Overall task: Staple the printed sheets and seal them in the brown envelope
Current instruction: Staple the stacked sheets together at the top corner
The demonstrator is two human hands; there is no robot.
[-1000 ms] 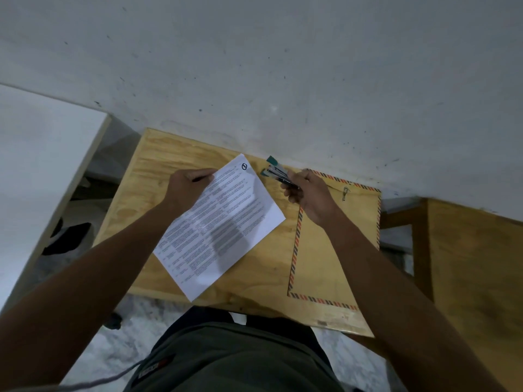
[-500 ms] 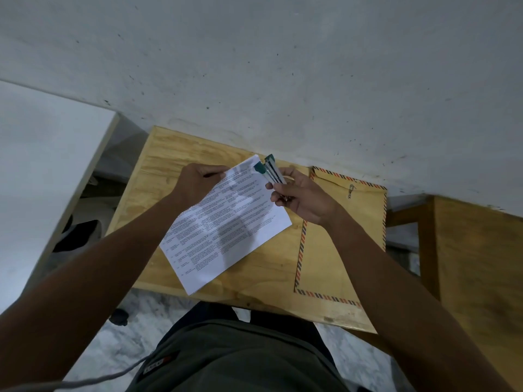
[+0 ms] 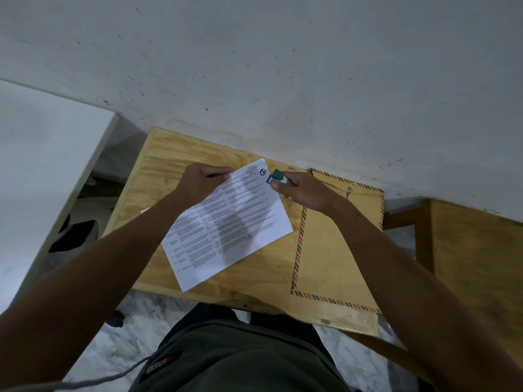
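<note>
The printed sheets (image 3: 226, 227) lie tilted on the wooden table (image 3: 158, 176), far corner toward the wall. My left hand (image 3: 201, 182) pinches their upper left edge. My right hand (image 3: 302, 190) grips a small teal stapler (image 3: 275, 176), whose mouth sits at the sheets' far corner beside a round printed mark. The brown envelope (image 3: 336, 250) with a red-and-blue striped border lies flat on the right of the table, partly under my right wrist and forearm. A string clasp (image 3: 349, 190) shows near its top.
A white wall (image 3: 283, 80) runs right behind the table. A white board (image 3: 42, 154) stands to the left, with dark things on the floor beneath. Another wooden piece of furniture (image 3: 478, 250) stands at the right. My lap is at the table's near edge.
My right hand carried the stapler from above the envelope's top left corner over to the sheets' far corner. The left hand kept its hold on the sheets.
</note>
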